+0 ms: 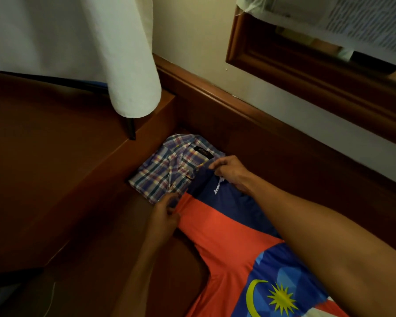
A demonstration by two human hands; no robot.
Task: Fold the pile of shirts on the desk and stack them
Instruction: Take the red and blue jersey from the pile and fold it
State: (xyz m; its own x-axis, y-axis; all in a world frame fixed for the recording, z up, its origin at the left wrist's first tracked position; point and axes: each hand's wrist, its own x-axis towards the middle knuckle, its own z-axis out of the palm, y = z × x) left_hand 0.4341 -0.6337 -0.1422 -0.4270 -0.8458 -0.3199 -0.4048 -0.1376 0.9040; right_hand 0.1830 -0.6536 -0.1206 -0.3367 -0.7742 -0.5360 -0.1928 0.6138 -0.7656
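The orange and blue jersey (pixel 226 243) lies spread on the brown desk (pixel 128 259), its printed yellow crescent and star closest to the camera and its far end overlapping the folded plaid shirt (pixel 169 165). The right hand (pixel 231 172) pinches the jersey's dark blue edge where it lies over the plaid shirt. The left hand (pixel 165 216) grips the jersey's orange edge just beside the plaid shirt's near corner. The plaid shirt sits in the desk's far corner, against a raised wooden ledge (pixel 55 145). Beyond the plaid shirt hangs a white curtain (pixel 128 65), and a wood-framed window (pixel 306 65) is set in the wall.
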